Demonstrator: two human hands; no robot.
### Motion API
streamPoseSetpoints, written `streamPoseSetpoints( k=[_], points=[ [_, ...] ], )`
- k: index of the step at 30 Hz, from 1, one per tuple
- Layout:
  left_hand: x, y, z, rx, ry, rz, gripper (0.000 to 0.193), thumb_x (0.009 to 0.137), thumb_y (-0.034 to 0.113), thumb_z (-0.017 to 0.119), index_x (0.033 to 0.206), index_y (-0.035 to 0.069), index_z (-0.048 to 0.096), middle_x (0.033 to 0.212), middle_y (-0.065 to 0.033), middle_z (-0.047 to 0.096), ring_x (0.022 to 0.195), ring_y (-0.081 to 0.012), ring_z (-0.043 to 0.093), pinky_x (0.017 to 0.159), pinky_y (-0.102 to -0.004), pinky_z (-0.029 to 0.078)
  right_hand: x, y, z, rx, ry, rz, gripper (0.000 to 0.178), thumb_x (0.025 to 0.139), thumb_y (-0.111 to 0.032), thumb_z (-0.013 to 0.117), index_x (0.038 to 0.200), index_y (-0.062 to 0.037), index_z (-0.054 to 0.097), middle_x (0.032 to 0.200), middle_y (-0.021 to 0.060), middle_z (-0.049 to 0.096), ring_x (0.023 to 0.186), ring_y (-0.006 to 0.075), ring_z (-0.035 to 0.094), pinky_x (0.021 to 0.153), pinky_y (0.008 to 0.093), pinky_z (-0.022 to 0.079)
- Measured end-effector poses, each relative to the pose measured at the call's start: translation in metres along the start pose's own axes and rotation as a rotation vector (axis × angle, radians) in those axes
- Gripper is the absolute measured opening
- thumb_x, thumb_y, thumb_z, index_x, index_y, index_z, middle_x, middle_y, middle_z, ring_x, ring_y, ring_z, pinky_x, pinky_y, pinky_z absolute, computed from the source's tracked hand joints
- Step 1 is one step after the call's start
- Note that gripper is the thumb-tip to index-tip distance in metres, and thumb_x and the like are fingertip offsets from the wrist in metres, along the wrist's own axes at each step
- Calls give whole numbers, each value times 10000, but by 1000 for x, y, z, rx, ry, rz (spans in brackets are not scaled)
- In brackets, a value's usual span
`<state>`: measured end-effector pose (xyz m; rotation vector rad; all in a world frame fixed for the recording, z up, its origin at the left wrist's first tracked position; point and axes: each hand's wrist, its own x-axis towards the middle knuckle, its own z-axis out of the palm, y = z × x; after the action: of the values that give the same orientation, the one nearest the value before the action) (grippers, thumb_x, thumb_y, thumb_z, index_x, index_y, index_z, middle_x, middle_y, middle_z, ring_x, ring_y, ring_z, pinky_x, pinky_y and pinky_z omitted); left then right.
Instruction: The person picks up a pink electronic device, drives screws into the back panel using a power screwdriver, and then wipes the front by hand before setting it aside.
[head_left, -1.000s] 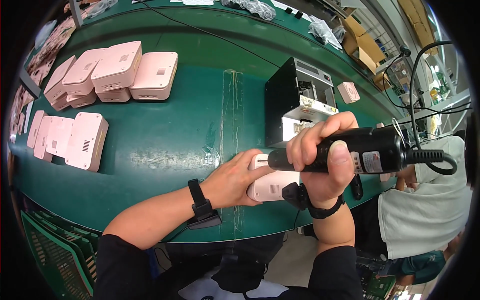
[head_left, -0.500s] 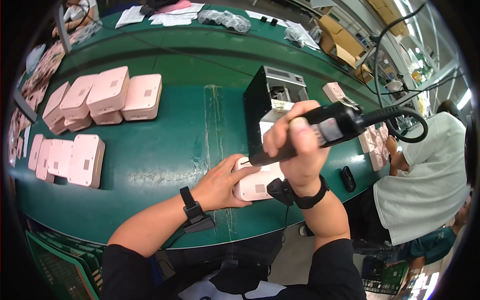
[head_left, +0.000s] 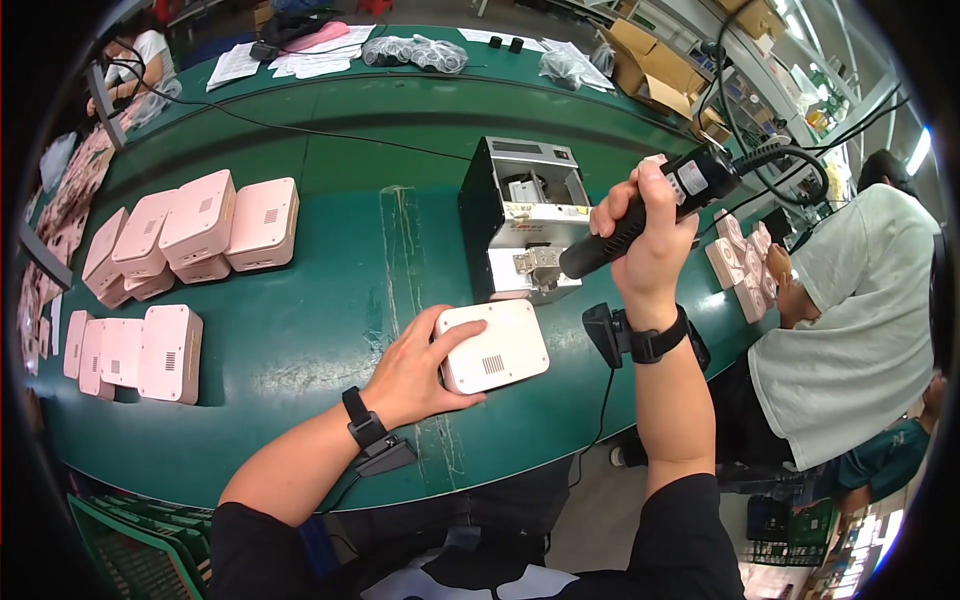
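Observation:
A pale pink plastic housing point(head_left: 510, 350) with rounded corners and a small vent grille lies flat on the green table in front of me. My left hand point(head_left: 412, 372) grips its left side, thumb at the near edge and fingers over the top. In my right hand point(head_left: 648, 228) is a black electric screwdriver point(head_left: 622, 238), held tilted in the air with its cable running off to the right. Its front end is close to the metal block on the front of a black box-shaped screw feeder point(head_left: 520, 215). I cannot make out the bit.
Pink housings stand in a stack point(head_left: 200, 215) and a row point(head_left: 170, 352) at left. At right, a person in a light shirt point(head_left: 850, 320) sits by more pink parts point(head_left: 740, 265). Papers point(head_left: 325, 57), plastic bags point(head_left: 415, 53) and a cardboard box point(head_left: 655, 65) lie at the back.
The screwdriver has lifted off the housing and moved up and right, to the feeder's front. My left hand still holds the housing. The whole view has shifted slightly.

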<state>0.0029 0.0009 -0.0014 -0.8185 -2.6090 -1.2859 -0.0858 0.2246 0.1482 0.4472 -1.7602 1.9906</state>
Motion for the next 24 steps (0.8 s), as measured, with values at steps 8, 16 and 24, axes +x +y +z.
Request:
streamPoseSetpoints(
  k=[8, 16, 24],
  points=[
    [4, -6, -1, -12, 7, -4, 860, 606, 293, 917, 1370, 226, 529, 1329, -172, 462, 1156, -386, 563, 953, -452, 515, -45, -22, -22, 78, -109, 127, 230, 993, -299, 476, 1007, -69, 494, 644, 53, 494, 496, 160, 483, 527, 348, 440],
    [3, -7, 3, 7, 11, -8, 860, 586, 277, 926, 1354, 209, 545, 1325, -172, 474, 1150, -383, 571, 949, -444, 516, -67, -19, -33, 25, -164, 121, 287, 977, -362, 462, 1045, -83, 468, 648, 41, 486, 489, 146, 464, 523, 340, 436],
    [3, -7, 4, 8, 32, -5, 852, 566, 252, 933, 1332, 188, 564, 1316, -170, 489, 1141, -376, 585, 929, -434, 529, -74, 1, -39, 120, -173, 135, 292, 975, -381, 463, 1013, -93, 448, 653, 30, 467, 476, 137, 431, 511, 330, 422]
  ],
)
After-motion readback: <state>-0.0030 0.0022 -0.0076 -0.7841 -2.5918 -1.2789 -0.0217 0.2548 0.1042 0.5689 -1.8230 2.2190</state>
